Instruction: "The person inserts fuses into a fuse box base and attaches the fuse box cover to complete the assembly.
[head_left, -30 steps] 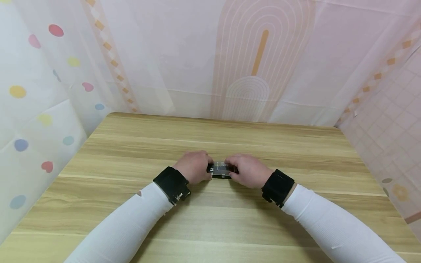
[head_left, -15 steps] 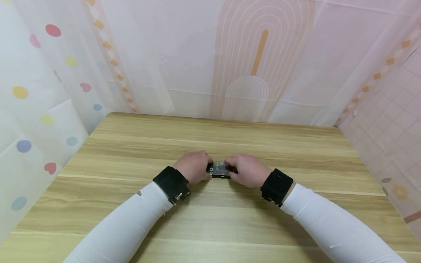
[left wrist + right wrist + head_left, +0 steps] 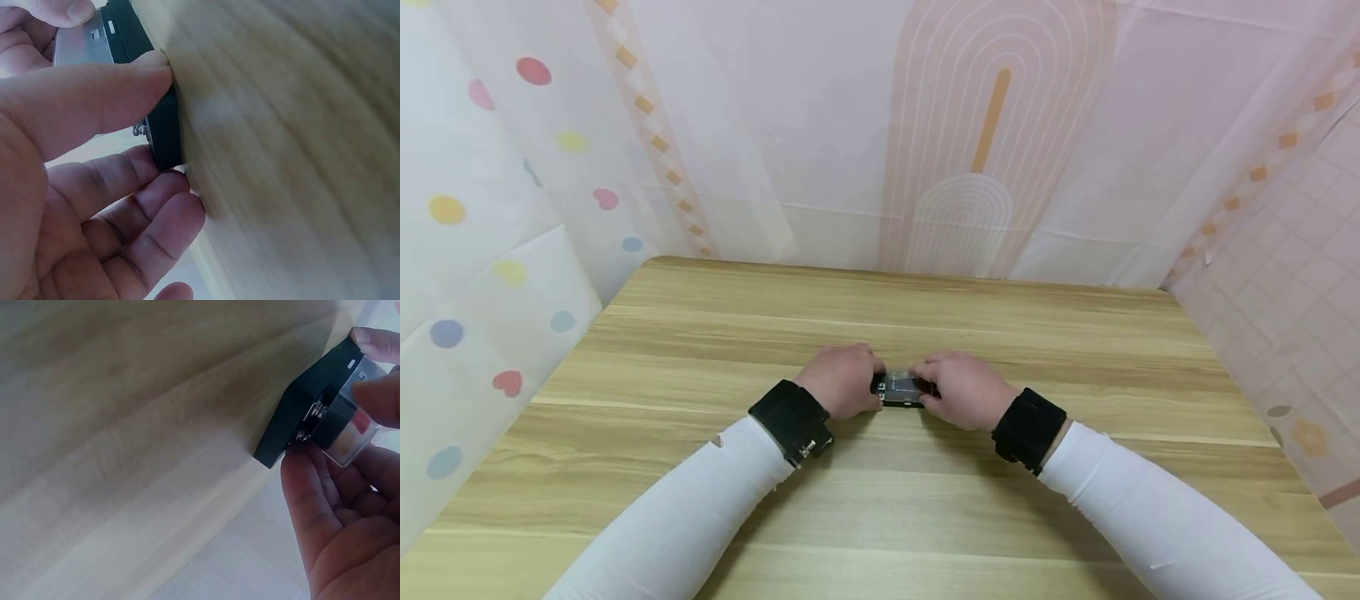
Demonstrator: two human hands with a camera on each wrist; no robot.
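Small flat black box (image 3: 901,389) with a clear lid; lies flat on the wooden table (image 3: 925,317), near its middle; a small metal spring shows at one end, between base and lid; both ends covered by fingers; contents not discernible.

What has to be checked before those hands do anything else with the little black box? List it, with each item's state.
1. Left hand holds the small black box at its left end: ok.
2. Right hand holds its right end: ok.
3. Box base lies flat on the wooden table: ok.
4. Clear lid fully closed: cannot tell.
5. Contents of the box: cannot tell.
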